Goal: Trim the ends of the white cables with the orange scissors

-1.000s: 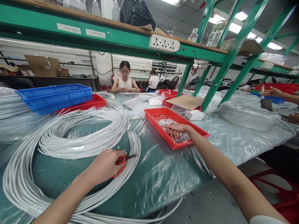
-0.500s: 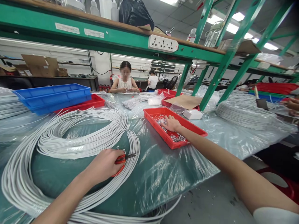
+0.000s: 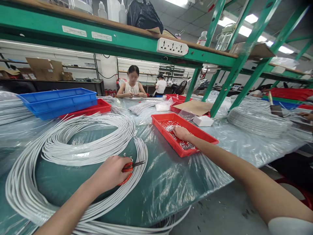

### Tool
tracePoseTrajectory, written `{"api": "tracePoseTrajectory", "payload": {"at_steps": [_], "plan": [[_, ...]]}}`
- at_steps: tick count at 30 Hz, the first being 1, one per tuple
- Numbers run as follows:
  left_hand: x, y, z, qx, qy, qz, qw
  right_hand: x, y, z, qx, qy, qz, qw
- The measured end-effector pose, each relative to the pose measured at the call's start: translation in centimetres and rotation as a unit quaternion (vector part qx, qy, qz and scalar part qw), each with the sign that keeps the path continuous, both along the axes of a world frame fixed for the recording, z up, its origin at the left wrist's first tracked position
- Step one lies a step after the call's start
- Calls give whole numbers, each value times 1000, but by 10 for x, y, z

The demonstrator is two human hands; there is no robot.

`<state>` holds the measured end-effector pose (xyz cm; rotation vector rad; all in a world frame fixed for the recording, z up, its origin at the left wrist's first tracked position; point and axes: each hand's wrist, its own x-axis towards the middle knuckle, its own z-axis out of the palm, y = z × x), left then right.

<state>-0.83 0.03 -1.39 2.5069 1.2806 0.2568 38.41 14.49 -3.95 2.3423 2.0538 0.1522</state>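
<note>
My left hand (image 3: 112,173) is closed around the orange-red handles of a pair of scissors (image 3: 128,167). Their dark blades point right, over a curved bundle of white cables (image 3: 140,156) on the table. Inside a red tray (image 3: 158,137) my right hand (image 3: 182,133) reaches down with its fingers curled together among small silvery pieces (image 3: 187,145). Whatever the fingertips pinch is hidden. Left of the tray lies a large coil of white cables (image 3: 90,155), partly wrapped in clear film.
Blue trays (image 3: 58,101) sit atop a red one at the left. A white box (image 3: 202,120) stands beyond the tray. Overhead runs a green shelf frame (image 3: 137,45) with a power strip (image 3: 172,47). A person (image 3: 132,88) sits opposite. More coiled cables (image 3: 256,122) lie right.
My right hand's fingers have gone from spread out to curled together, a little lower in the red tray. My left hand keeps its hold on the scissors. The view has shifted slightly.
</note>
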Motion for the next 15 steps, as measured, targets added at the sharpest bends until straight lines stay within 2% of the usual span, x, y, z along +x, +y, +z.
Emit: {"api": "tracePoseTrajectory", "payload": {"at_steps": [10, 15], "plan": [[0, 0, -1, 3, 1, 0, 1000, 23, -1, 12, 48, 58, -47, 996], [1, 1, -2, 8, 1, -1, 1000, 20, -1, 13, 72, 85, -39, 993]]}}
